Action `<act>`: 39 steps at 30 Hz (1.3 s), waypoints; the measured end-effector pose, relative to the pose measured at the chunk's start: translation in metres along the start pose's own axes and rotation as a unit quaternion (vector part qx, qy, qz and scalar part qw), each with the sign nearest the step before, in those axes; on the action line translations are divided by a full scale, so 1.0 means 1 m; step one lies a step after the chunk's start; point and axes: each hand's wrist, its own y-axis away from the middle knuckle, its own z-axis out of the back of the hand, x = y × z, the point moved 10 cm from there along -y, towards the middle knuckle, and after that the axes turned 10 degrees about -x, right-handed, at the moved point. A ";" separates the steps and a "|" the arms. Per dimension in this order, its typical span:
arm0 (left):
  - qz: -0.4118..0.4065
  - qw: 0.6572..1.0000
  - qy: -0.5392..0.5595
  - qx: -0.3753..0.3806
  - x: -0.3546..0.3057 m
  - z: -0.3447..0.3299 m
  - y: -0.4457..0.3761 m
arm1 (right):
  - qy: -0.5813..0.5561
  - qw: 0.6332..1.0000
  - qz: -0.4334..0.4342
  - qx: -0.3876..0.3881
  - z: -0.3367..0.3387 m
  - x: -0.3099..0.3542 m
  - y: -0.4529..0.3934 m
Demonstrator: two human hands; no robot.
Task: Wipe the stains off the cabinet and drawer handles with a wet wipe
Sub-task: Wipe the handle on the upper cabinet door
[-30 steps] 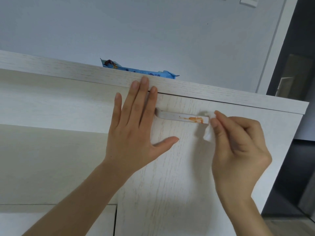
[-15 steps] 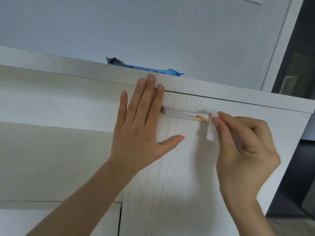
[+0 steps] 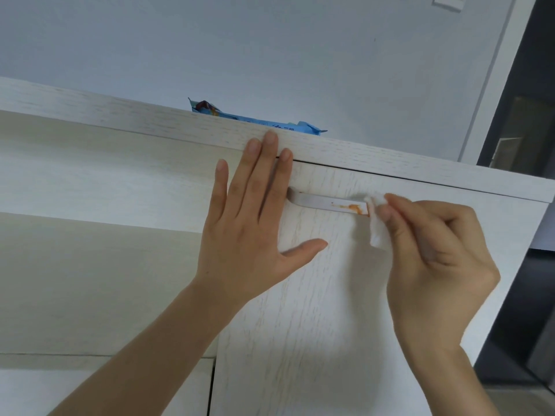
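Note:
A white handle (image 3: 318,202) runs across the top of a pale wood cabinet door (image 3: 300,325). An orange stain (image 3: 354,208) smears the handle's right end. My right hand (image 3: 432,259) pinches a folded white wet wipe (image 3: 379,223) and holds it against the handle's right tip, just right of the stain. My left hand (image 3: 252,223) lies flat with spread fingers on the door and the panel left of it, its fingertips reaching the cabinet's top board. The handle's left end is partly behind my left fingers.
A blue wet wipe pack (image 3: 255,117) lies on the cabinet top (image 3: 420,172), behind its front edge. A white wall rises behind. A dark doorway (image 3: 528,145) opens at the right. A lower drawer front (image 3: 105,388) shows at the bottom left.
My right hand with the wipe has shifted slightly left onto the handle's right tip. My left hand stays flat on the door. The camera view drifted a little.

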 end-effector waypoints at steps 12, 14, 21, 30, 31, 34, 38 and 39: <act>0.004 1.000 0.004 0.006 0.000 -0.001 0.000 | -0.013 0.999 -0.016 -0.043 0.015 -0.007 0.003; 0.002 1.000 0.003 0.007 0.000 -0.002 0.001 | -0.017 0.999 -0.014 -0.033 0.009 -0.006 0.003; 0.004 1.000 0.007 -0.005 0.000 -0.001 0.001 | -0.022 1.000 0.006 -0.019 -0.002 0.004 0.006; 0.001 1.000 0.005 0.000 0.001 -0.001 0.001 | -0.029 0.995 -0.052 -0.084 0.009 -0.007 0.017; 0.003 1.000 0.007 -0.001 0.001 -0.001 0.001 | -0.031 0.995 -0.048 -0.078 0.006 -0.007 0.017; 0.004 1.000 0.009 -0.005 0.001 0.000 0.001 | -0.019 0.998 0.008 -0.054 0.001 0.004 0.015; 0.004 1.000 0.012 -0.010 0.001 0.000 0.002 | -0.020 0.998 -0.006 -0.065 -0.001 0.004 0.018; 0.004 1.000 0.013 -0.010 0.001 0.000 0.001 | -0.022 0.998 -0.002 -0.057 -0.003 0.006 0.020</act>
